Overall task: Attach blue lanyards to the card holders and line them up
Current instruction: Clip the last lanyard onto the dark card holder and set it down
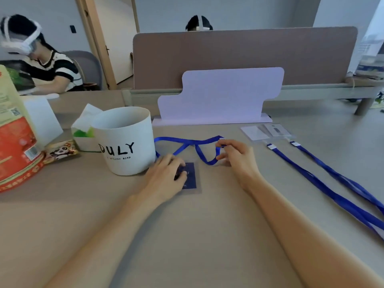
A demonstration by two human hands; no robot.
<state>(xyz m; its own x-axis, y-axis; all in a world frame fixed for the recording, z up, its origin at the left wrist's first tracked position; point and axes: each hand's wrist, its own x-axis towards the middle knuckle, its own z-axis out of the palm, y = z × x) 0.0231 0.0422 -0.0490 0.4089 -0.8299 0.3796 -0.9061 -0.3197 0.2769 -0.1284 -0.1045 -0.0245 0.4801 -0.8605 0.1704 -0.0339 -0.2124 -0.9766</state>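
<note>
The left hand holds the card holder flat under curled fingers, its long axis pointing away. Just right of it, the right hand pinches the blue lanyard end. The holder's top edge lies left of that pinch.

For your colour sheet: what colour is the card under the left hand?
Dark navy blue with faint pale marks; the card shows best in the head view.

Our left hand hides the card holder's left half; at four o'clock, two lanyards run off the edge.
</note>
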